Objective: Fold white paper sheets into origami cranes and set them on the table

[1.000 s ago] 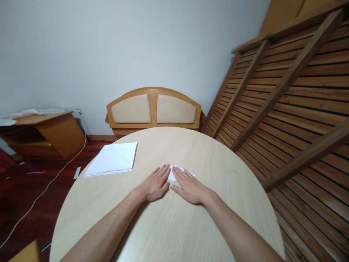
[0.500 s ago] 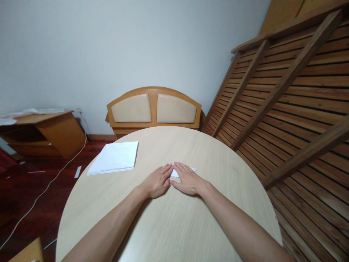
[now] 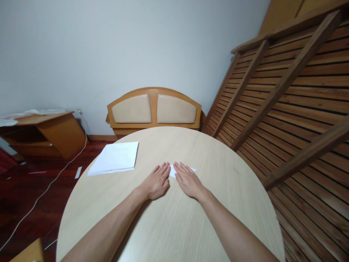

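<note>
The hands [image 3: 158,182] [image 3: 188,181] have parted slightly — white paper [image 3: 172,172] showing between them.

Padded headboard [image 3: 154,109] before wall [image 3: 136,43]; slatted frame [image 3: 286,94] tilted; cable [image 3: 35,204] on floor [image 3: 21,193].

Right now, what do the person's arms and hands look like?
The left hand and right hand are bare, with no gloves or rings showing. The left forearm and right forearm show no sleeves, watch or bracelet, and each narrows toward the hand. I can't make out any markings.
</note>
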Available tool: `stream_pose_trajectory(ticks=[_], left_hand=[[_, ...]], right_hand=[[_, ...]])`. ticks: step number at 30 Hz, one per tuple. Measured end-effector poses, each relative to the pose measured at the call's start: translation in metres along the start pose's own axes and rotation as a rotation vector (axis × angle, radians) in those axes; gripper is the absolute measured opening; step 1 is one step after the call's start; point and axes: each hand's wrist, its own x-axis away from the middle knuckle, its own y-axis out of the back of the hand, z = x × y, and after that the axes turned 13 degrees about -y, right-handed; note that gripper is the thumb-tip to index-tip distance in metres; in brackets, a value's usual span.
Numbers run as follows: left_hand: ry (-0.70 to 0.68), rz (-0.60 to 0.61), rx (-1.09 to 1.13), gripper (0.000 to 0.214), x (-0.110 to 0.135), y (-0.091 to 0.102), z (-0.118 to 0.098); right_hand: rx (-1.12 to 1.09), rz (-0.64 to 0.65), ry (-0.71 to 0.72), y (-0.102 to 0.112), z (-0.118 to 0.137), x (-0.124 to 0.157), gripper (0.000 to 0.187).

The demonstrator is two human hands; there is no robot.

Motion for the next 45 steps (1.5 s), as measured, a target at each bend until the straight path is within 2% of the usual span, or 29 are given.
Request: stream_pose_trajectory(ticks=[3,5,8,14,20,22,25,28,31,38,41,45], left_hand=[[-0.118,0.013,0.065,0.065,0.0,0.003,-0.001],[-0.129,0.027,0.085,0.065,-0.001,0.003,-0.001],[-0.115,0.029,0.086,0.064,0.0,0.0,-0.001],[-0.059,0.026,0.073,0.062,0.001,-0.002,0.0],[0.065,0.043,0.001,0.063,0.001,0.002,0.002],[0.075,0.036,-0.015,0.063,0.001,0.001,0.002],[0.074,0.021,-0.027,0.062,0.001,0.0,0.001],[0.068,0.001,-0.024,0.062,0.001,-0.001,0.0],[0.054,-0.02,-0.008,0.061,0.001,-0.001,0.001],[-0.141,-0.079,0.071,0.059,-0.002,0.002,0.003],[-0.143,-0.08,0.073,0.057,-0.003,0.001,0.003],[-0.073,-0.041,0.046,0.059,-0.002,-0.002,0.004]], right_hand=[[0.01,0.006,0.008,0.0,0.0,-0.001,0.058],[0.026,0.027,0.005,0.001,0.0,-0.001,0.059],[0.065,0.074,-0.041,0.005,-0.002,-0.001,0.061],[0.128,0.127,-0.241,0.017,-0.023,0.0,0.073],[0.151,0.049,-0.35,0.018,-0.04,0.002,0.063],[0.128,-0.001,-0.32,0.017,-0.043,0.002,0.061],[0.06,-0.042,-0.17,0.017,-0.042,0.001,0.058],[-0.008,-0.016,0.024,0.017,-0.033,0.001,0.056],[-0.038,0.034,0.12,0.016,-0.019,0.002,0.06],[-0.02,0.085,0.083,0.013,-0.008,0.003,0.061],[-0.002,0.089,0.055,0.015,-0.01,0.003,0.064],[0.02,0.112,-0.016,0.019,-0.012,0.004,0.076]])
